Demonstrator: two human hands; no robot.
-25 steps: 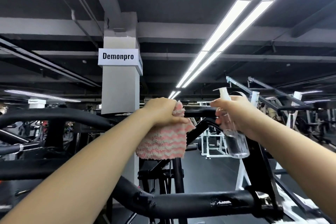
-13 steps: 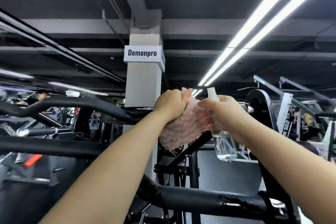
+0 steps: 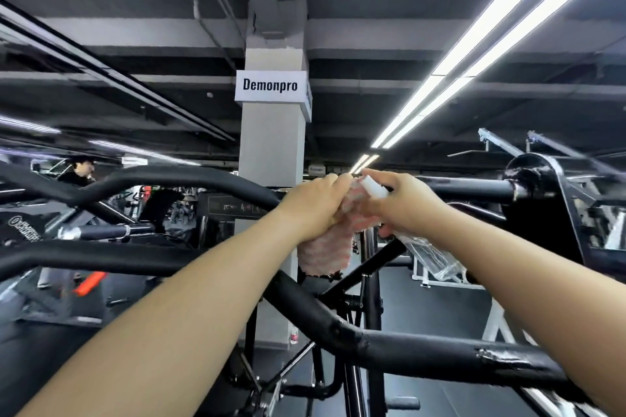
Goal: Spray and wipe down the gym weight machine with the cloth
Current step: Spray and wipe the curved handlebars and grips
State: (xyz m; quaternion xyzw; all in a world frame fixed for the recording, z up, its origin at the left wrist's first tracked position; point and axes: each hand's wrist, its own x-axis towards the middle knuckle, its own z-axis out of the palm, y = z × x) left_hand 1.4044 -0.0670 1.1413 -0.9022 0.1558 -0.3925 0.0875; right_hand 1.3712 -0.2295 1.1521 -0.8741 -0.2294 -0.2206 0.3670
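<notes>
My left hand (image 3: 313, 205) grips a pink-and-white striped cloth (image 3: 325, 252) that hangs down below the fist, up at the high black bar of the weight machine (image 3: 467, 189). My right hand (image 3: 401, 203) holds a clear spray bottle (image 3: 432, 257) tilted, its white nozzle (image 3: 372, 187) right against the cloth, its body slanting down to the right. Both hands nearly touch. A thick black tube of the machine (image 3: 416, 352) crosses below my forearms.
A grey pillar with a "Demonpro" sign (image 3: 271, 85) stands behind the hands. Padded black bars (image 3: 88, 261) run across the left. A person (image 3: 79, 171) stands far left. A black pivot bracket (image 3: 538, 186) is at the right, with more machines beyond.
My view has swung left, shifting the pillar rightwards. My right hand brought the bottle in from apart until its nozzle meets the cloth, and the bottle tilted. My left hand keeps holding the cloth.
</notes>
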